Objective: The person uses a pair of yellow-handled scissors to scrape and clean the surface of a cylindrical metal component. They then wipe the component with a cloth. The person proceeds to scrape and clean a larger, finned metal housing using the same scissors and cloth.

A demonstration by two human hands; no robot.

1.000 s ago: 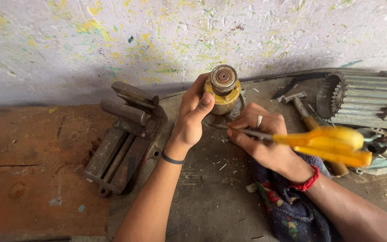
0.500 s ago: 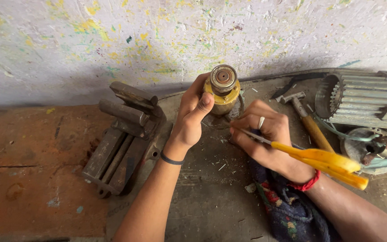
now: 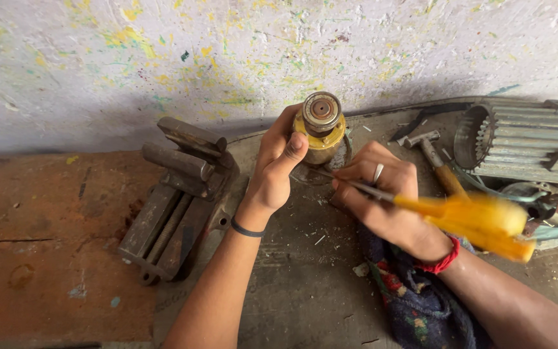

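My left hand (image 3: 276, 169) grips a cylindrical metal part (image 3: 320, 127) with a yellowish body and a round steel end, held upright on the workbench (image 3: 305, 284). My right hand (image 3: 382, 200) holds a screwdriver (image 3: 466, 218) with a yellow handle, blurred by motion. Its thin shaft points left, and the tip sits at the base of the part. A ring is on one finger, and a red thread circles the right wrist.
A rusty bench vise (image 3: 175, 194) lies left of my left arm. A hammer (image 3: 437, 161) and a finned grey motor housing (image 3: 527, 142) sit at the right. A dark patterned cloth (image 3: 414, 304) lies under my right forearm. The paint-spattered wall (image 3: 227, 58) is behind.
The screwdriver handle has swung up and down at the right while its tip stays at the part's base. My left hand and the part have barely moved.
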